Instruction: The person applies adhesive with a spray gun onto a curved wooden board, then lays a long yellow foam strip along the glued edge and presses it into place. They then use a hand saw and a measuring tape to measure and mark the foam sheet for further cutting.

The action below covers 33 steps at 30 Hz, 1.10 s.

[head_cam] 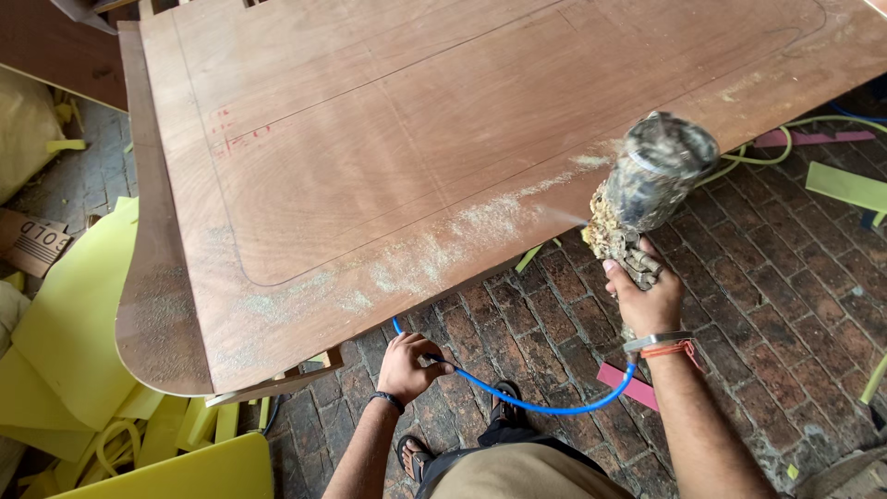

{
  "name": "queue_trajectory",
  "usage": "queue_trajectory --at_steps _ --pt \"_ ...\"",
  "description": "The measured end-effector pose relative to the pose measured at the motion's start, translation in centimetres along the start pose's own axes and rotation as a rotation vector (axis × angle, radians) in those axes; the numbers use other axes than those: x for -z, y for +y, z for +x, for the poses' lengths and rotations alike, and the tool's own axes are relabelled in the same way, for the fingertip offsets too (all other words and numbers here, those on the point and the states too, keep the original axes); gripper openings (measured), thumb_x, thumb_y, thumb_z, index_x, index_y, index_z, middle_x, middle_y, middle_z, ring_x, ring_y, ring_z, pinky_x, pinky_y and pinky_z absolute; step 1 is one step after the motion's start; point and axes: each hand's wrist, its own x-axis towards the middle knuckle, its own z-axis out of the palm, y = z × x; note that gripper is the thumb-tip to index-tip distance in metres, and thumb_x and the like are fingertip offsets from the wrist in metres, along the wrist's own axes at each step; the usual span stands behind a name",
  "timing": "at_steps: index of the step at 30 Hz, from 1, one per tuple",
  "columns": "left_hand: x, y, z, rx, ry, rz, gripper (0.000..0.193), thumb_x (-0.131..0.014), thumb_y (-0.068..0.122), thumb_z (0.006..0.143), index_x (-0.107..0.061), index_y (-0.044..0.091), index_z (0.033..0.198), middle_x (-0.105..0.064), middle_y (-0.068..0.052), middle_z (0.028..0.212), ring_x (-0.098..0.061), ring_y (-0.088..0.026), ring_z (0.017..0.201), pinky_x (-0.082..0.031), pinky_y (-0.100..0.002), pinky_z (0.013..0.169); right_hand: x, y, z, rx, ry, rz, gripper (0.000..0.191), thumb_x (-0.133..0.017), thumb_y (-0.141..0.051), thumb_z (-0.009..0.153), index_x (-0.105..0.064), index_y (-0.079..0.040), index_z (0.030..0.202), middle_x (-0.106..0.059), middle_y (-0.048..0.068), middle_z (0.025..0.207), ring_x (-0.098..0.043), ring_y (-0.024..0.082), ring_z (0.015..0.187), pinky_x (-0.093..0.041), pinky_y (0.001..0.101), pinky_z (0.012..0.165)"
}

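My right hand [644,296] grips a spray gun with a crusted, glue-caked cup [658,176], aimed left at the edge of a large brown wooden panel [388,139]. A fine mist leaves its nozzle toward the panel. Pale speckled spray marks [443,245] run along the panel's near border. My left hand [409,362] is closed around the blue air hose [527,402], which curves under my right wrist. A band and orange thread circle my right wrist; a dark band is on my left.
The floor is red brick [785,314]. Yellow foam sheets and offcuts [74,351] pile at the left. Green-yellow hose and foam strips [845,185] lie at the right, pink scraps near my feet. My sandalled feet stand below.
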Motion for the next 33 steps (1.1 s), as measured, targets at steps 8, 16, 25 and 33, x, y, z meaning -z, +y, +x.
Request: queue_trajectory --at_steps 8,16,25,33 --pt "-2.7 2.0 2.9 -0.089 -0.054 -0.062 0.033 -0.087 0.046 0.064 -0.080 0.017 0.079 -0.071 -0.002 0.082 -0.061 -0.026 0.090 -0.046 -0.040 0.087 1.8 2.1 2.2 -0.118 -0.127 0.014 0.032 -0.075 -0.010 0.089 -0.071 -0.009 0.121 -0.077 0.004 0.089 -0.069 0.011 0.065 -0.056 0.0296 0.058" --pt "-3.0 3.6 4.9 -0.073 -0.024 -0.047 0.040 -0.088 0.050 0.065 -0.079 0.014 0.079 -0.069 -0.004 0.079 -0.060 -0.027 0.087 -0.047 -0.041 0.083 3.6 1.7 8.5 -0.035 -0.071 0.239 0.028 -0.077 -0.005 0.093 -0.069 -0.003 0.120 -0.075 0.006 0.092 -0.068 0.012 0.066 -0.054 0.0271 0.058" --pt "-4.4 5.4 6.8 -0.066 -0.063 0.026 0.046 -0.085 0.058 0.067 -0.079 0.014 0.082 -0.069 -0.002 0.080 -0.061 -0.024 0.085 -0.046 -0.041 0.083 6.1 2.4 12.1 -0.006 0.136 0.149 0.038 -0.076 -0.004 0.093 -0.067 -0.006 0.130 -0.075 0.004 0.097 -0.067 0.010 0.066 -0.055 0.0261 0.057" --pt "-5.7 6.0 6.8 -0.139 -0.092 0.009 0.042 -0.085 0.054 0.069 -0.078 0.015 0.083 -0.070 -0.001 0.082 -0.061 -0.025 0.087 -0.046 -0.041 0.084 8.4 2.9 9.8 -0.024 -0.028 0.206 0.021 -0.075 0.000 0.094 -0.070 -0.001 0.115 -0.073 0.007 0.089 -0.066 0.014 0.063 -0.054 0.0296 0.057"
